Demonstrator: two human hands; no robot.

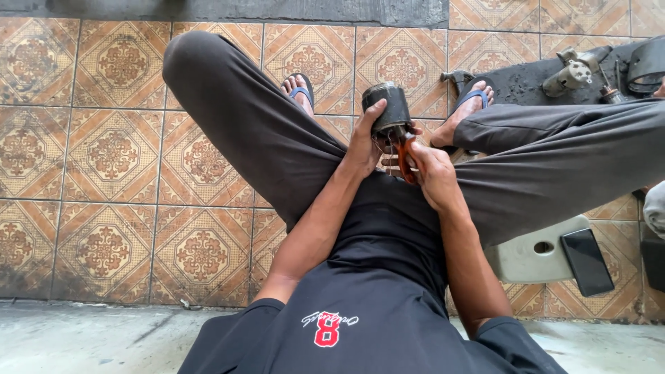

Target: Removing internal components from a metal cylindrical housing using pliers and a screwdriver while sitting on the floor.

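Over tiled floor (104, 173), left hand (364, 142) clasping metal cylinder (388, 107).

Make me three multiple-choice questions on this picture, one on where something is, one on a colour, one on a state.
1. Where does the dark phone lie?
A. on the pale stool
B. on the person's knee
C. among the motor parts

2. What colour are the pliers' handles?
A. blue
B. orange-red
C. green

3. How is the dark metal cylinder placed?
A. lying on the tiles
C. standing on the stool
B. held up in the left hand

Answers: 1 A, it rests on the stool by the right leg. 2 B, the grips in the right hand are orange-red. 3 B, the left hand grips it above the floor.
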